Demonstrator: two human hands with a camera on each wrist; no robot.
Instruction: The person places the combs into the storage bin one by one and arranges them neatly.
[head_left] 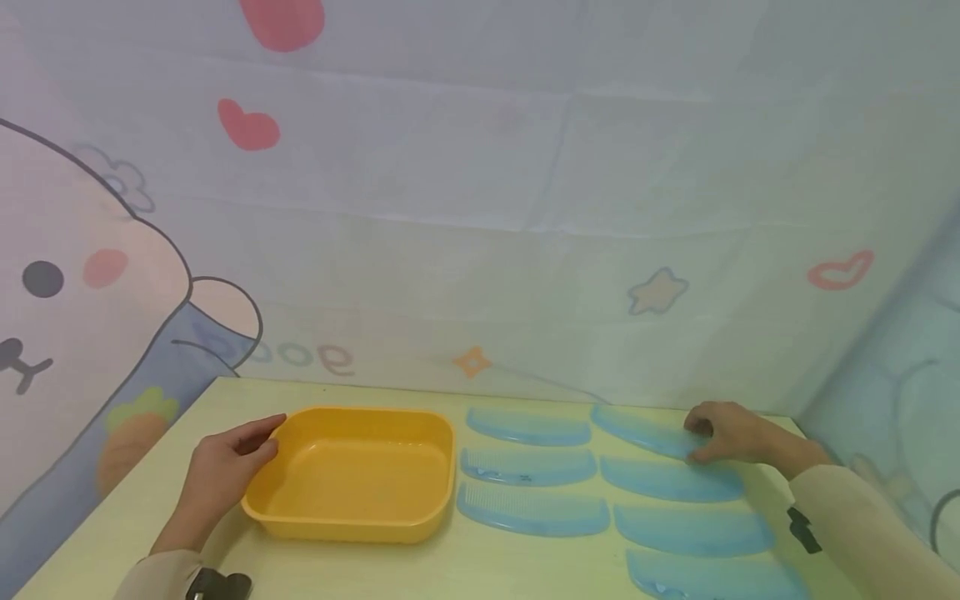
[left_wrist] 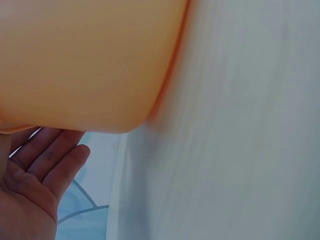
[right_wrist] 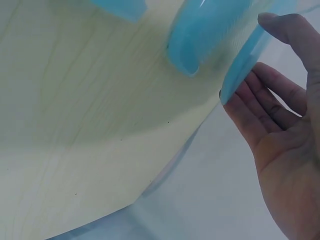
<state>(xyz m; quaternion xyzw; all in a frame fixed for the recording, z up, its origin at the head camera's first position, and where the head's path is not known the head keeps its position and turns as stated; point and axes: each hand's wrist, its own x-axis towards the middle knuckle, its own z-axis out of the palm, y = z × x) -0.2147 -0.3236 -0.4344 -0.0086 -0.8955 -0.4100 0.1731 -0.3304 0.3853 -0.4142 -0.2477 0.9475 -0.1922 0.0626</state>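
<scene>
A yellow plastic tray (head_left: 351,531) with rounded corners stands on the table's left half. My left hand (head_left: 222,471) holds its left rim; the left wrist view shows fingers (left_wrist: 65,160) against the outer wall. At the back right, my right hand (head_left: 733,432) pinches the right end of a translucent blue comb (head_left: 637,429). In the right wrist view that comb (right_wrist: 245,65) is tilted up between thumb and fingers, its far end out of frame. Just in front of it in the head view lies another blue comb (head_left: 671,479).
More blue combs lie in two columns right of the tray, among them a back left comb (head_left: 528,427), a front left comb (head_left: 532,510) and a front right comb (head_left: 712,575). A printed cloth (head_left: 480,208) hangs behind the pale table (head_left: 360,575).
</scene>
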